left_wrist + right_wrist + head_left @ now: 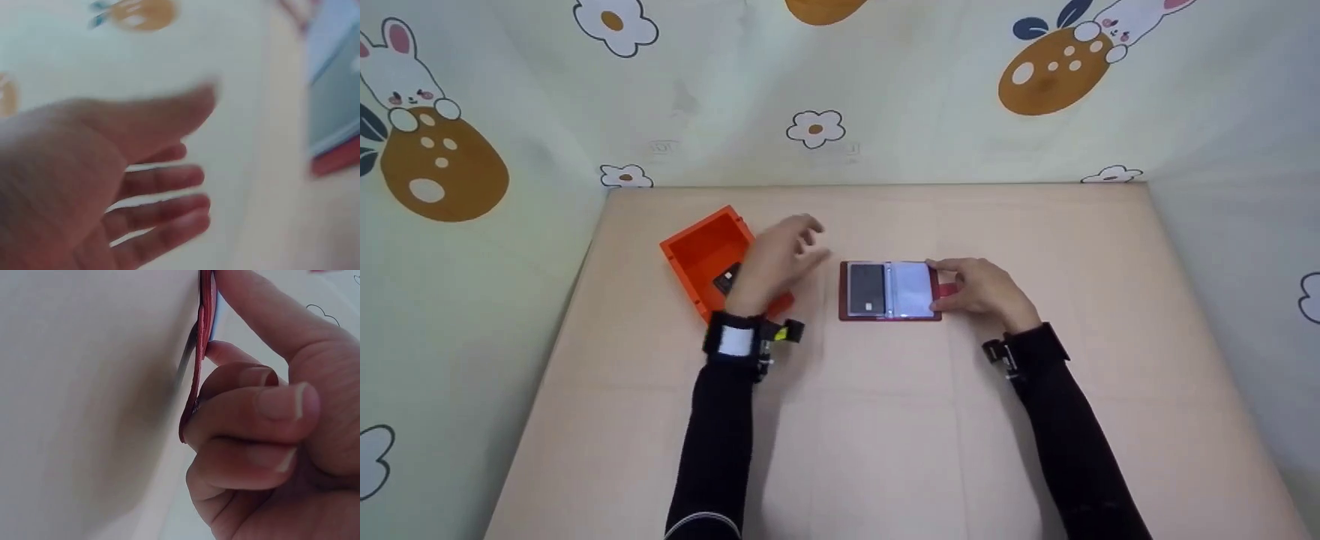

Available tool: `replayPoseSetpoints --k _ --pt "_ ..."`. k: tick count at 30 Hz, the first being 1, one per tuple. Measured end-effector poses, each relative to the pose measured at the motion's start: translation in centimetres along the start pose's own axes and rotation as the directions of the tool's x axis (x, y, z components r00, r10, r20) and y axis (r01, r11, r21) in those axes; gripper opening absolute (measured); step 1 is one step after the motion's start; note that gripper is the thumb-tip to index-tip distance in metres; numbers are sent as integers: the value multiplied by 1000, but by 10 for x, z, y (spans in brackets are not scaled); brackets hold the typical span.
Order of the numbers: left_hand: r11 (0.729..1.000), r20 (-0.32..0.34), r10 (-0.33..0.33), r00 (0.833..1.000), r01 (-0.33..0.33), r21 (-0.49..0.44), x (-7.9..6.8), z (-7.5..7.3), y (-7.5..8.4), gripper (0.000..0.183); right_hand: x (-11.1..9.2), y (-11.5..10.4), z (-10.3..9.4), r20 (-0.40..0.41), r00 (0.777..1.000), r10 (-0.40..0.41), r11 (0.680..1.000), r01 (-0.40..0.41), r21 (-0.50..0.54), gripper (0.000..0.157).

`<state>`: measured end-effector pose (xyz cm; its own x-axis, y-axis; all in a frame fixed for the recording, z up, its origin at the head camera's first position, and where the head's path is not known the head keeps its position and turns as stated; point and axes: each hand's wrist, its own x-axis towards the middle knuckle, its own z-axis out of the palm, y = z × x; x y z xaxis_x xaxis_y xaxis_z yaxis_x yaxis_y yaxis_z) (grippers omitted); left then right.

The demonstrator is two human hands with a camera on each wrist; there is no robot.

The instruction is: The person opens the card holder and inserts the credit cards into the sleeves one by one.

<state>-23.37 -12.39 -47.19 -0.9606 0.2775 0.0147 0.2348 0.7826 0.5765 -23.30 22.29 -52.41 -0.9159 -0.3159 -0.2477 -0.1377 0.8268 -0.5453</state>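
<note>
A small dark-red card holder (911, 290) lies spread on the table, showing clear plastic sleeves; a dark grey card (868, 286) sits in its left sleeve. My right hand (991, 292) grips the holder's right edge between thumb and forefinger, beside a red strap (949, 289). In the right wrist view, that hand's other fingers curl by the holder's red cover (197, 377). Left of the holder, my left hand (776, 262) is above the right side of an orange box (682, 274), with nothing in its spread fingers (163, 183). A dark card (725, 278) lies inside the box, partly hidden by this hand.
The pale table (885, 435) carries the box at left and the card holder near the middle. Behind and beside it hang pale sheets (720, 90) printed with rabbits and flowers. Both wrists wear black camera straps (1039, 349).
</note>
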Motion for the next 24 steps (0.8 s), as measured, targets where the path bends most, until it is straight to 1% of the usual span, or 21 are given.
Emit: replayPoseSetpoints --k 1,2,3,4,5,7,9,10,12,13,14,16,18,21,24 --pt "999 -70 -40 997 41 8 -4 -12 -8 35 0 0 0 1 1000 3 1000 -3 -3 79" --pt "996 -126 -84 988 88 25 -9 -22 -17 25 0 -1 -1 2 1000 7 1000 -7 -6 79" --pt "988 -151 -135 979 145 57 -13 -30 -26 20 1 -1 -1 4 1000 7 1000 -7 -8 79" --pt "975 -154 -185 971 200 93 -16 -35 -35 20 1 -1 -1 6 1000 14 1000 -14 -9 79" --pt "961 -132 -231 964 247 126 -19 -39 -43 23 1 -1 -1 8 1000 21 1000 -21 -10 79" --pt "926 -59 -305 951 310 215 -21 -39 -56 38 1 -1 -1 8 999 32 999 -32 -9 79" --pt "893 8 -353 935 335 302 -21 -34 -64 55 0 -1 0 6 999 32 999 -32 -7 79" --pt "878 25 -369 929 339 338 -20 -31 -65 59 0 -2 0 3 999 34 999 -34 -6 80" --pt "853 42 -397 917 352 384 -18 -26 -66 59 0 -3 0 0 1000 31 1000 -31 -5 80" --pt "844 44 -409 912 359 397 -17 -24 -66 55 0 -3 0 -1 1000 28 1000 -28 -6 80" --pt "840 47 -415 909 363 405 -16 -23 -65 51 0 -3 0 -3 1000 27 1000 -27 -7 80" --pt "840 50 -417 908 364 402 -16 -22 -63 43 0 -3 0 -1 999 32 999 -32 -6 80" --pt "847 46 -406 913 357 393 -16 -21 -62 40 1 -3 0 4 999 38 999 -38 -8 80" --pt "859 36 -380 924 338 384 -16 -20 -61 41 2 -2 0 10 999 34 999 -34 -12 80" --pt "880 58 -368 928 327 345 -14 -20 -60 48 2 -1 0 7 1000 26 1000 -25 -7 79"
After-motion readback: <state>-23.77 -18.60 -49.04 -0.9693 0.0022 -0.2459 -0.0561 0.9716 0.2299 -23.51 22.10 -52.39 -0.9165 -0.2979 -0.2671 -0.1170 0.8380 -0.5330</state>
